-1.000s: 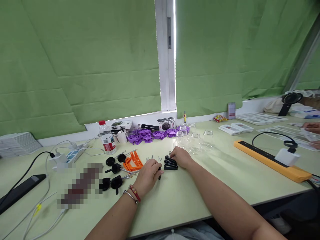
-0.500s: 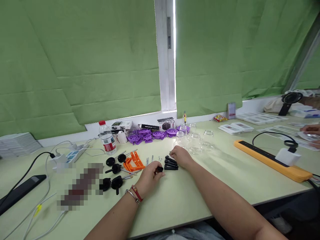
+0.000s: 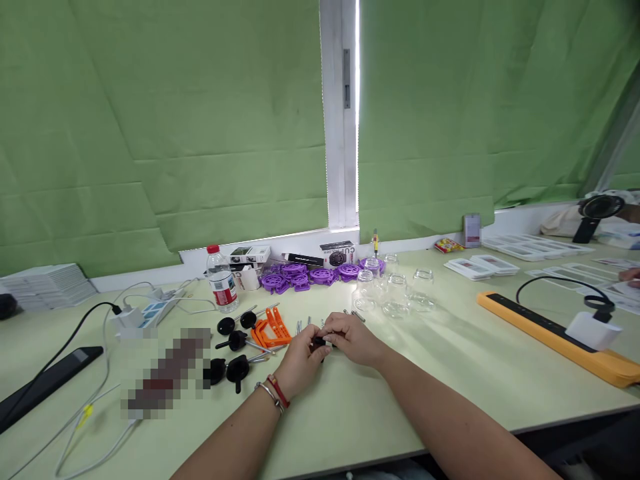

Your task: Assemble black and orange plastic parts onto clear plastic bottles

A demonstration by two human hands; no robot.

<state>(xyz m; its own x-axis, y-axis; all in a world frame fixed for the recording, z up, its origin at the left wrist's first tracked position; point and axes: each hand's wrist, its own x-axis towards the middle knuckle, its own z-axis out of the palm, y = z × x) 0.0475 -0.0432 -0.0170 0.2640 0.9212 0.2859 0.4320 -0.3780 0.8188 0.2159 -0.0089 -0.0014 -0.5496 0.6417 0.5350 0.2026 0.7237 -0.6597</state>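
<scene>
My left hand [image 3: 301, 359], wearing a red band and a metal bangle, pinches a small black plastic part [image 3: 319, 341] above the table. My right hand [image 3: 354, 340] meets it there, fingertips closed together against that part; whatever they grip is hidden. Just beyond my right hand lie small metal springs [image 3: 358, 316]. Thin metal pins [image 3: 299, 327] rest behind my left hand. To its left are orange plastic handle-like frames [image 3: 270, 329] and several round black pieces [image 3: 237, 368], some with metal rods. The black tubes seen earlier are mostly covered by my right hand.
Clear glass or plastic cups [image 3: 396, 297] stand behind my right hand. Purple plastic parts [image 3: 323, 276], small boxes and a water bottle [image 3: 221, 283] line the back. An orange power strip [image 3: 555, 340] lies right, cables and a dark power bank [image 3: 50, 383] left. Another person's hand [image 3: 631, 275] shows far right.
My right hand has come left and nearer, from the black tubes to the black part in my left hand. Metal springs now show behind it. The view has shifted slightly.
</scene>
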